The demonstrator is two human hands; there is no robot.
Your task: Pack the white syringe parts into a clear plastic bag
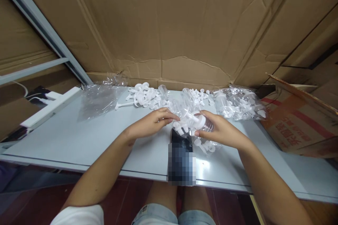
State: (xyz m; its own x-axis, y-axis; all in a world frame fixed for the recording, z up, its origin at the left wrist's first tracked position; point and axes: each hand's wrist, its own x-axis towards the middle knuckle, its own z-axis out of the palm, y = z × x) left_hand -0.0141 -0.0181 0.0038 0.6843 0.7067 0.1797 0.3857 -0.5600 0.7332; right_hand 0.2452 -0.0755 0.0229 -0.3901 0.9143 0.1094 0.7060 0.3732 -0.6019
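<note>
My right hand (pixel 216 129) is wrapped round a see-through ribbed plastic bottle with a white top (pixel 198 121), held tilted over the table. Facing it, my left hand (pixel 155 121) has its thumb and fingers closed at the edge of a see-through plastic bag (pixel 178 107). Small white plastic parts (pixel 181 129) lie in the bag between my hands. More white pieces (pixel 204 146) show in the plastic below my right hand. Just under the bag a dark phone (pixel 182 140) lies on the table, its lower part blurred out.
Along the back of the grey table (pixel 105 140) lie a pile of white plastic parts (pixel 145 95) and a smaller pile (pixel 200 96). A flat plastic bag (pixel 97 100) lies left, a filled bag (pixel 240 103) right. A power strip (pixel 51 109) and a cardboard box (pixel 298 123) flank them.
</note>
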